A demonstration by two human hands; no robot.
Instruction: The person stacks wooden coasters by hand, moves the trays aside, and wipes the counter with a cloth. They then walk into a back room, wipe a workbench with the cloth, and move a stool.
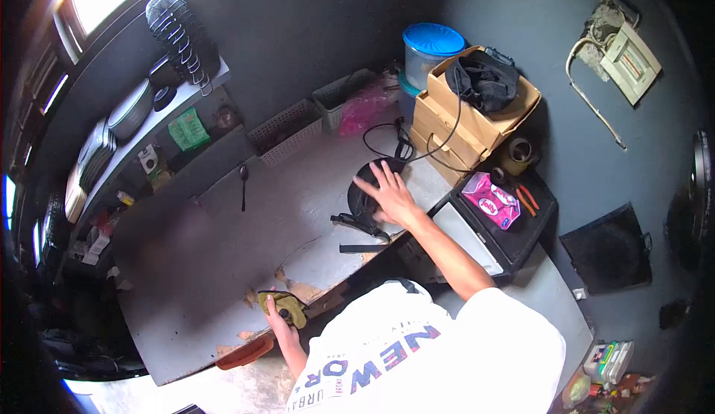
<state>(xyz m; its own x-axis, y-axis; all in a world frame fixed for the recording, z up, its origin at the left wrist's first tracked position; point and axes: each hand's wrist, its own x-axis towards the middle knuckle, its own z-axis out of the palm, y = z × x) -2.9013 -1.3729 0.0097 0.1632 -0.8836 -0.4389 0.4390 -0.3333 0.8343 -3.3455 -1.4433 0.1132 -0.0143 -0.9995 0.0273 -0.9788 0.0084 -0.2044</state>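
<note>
My right hand point(391, 194) is over the table point(246, 243), fingers spread on a black rounded item with straps point(363, 204). Its exact kind is not clear. Loose black straps trail from it toward the table's front edge. At that edge, lower and to the left, my left hand point(277, 323) is closed around an olive-green cloth piece point(287, 306) with a dark round part on it. Some of the cloth is hidden by the fingers. A black cable point(380, 132) lies just behind the strapped item.
A spoon point(243, 187) and grey baskets point(287, 131) are farther back. Cardboard boxes point(447, 135) hold black cloth point(484, 79). To the right, a black case point(540, 217) carries a pink packet point(491, 202) and orange-handled pliers point(528, 199). The table's front edge is chipped.
</note>
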